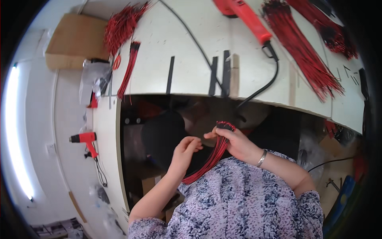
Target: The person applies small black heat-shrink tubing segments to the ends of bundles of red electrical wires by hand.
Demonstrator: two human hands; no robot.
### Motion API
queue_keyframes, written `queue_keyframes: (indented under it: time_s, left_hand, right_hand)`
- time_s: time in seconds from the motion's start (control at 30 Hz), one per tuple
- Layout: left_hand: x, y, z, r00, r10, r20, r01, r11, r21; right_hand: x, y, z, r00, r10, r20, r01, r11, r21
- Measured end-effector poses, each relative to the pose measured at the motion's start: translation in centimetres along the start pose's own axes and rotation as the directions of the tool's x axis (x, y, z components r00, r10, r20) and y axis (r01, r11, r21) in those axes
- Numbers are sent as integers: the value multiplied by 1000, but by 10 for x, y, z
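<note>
Floppy bundle of thin red-and-black wires (218, 153) by the patterned cloth shirt (238, 191), gripped near one end in the right hand (238, 144). Left hand (185, 149) nearby, half-curled, can't tell if holding anything. Main risk, probably: spilled wires from a slack grip.

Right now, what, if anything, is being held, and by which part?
The right hand grips a curved bundle of thin red and black wires near its upper end; nothing shows in the left hand.

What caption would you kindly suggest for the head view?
The right grip holds a bundle of red and black wires in front of a white worktable.
</note>
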State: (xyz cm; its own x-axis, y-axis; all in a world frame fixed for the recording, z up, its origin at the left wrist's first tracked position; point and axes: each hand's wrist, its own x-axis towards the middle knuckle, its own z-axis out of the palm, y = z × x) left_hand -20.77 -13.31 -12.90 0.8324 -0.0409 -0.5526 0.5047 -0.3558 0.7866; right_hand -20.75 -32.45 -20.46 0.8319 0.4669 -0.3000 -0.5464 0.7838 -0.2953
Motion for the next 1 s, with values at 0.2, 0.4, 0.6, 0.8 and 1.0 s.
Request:
queue_keyframes:
  time_s: [0.2,0.4,0.6,0.8,1.0]
  left_hand:
    - [11,-11,10,907,-189,376,221,974,-42]
    - [26,-15,21,706,-141,694,346,924,-164]
    - [6,-10,32,780,-183,599,455,823,-340]
    - [6,2,20,701,-269,660,576,760,-302]
    - [8,6,28,663,-309,682,600,764,-237]
  right_hand:
    - [3,3,17,996,85,-7,-85,994,-68]
    - [0,-1,17,965,262,-20,-263,958,-114]
    - [4,4,7,950,287,124,-284,958,-37]
    - [9,4,-16,953,168,253,-165,986,-37]
    - [15,-27,-4,980,-119,161,193,773,-605]
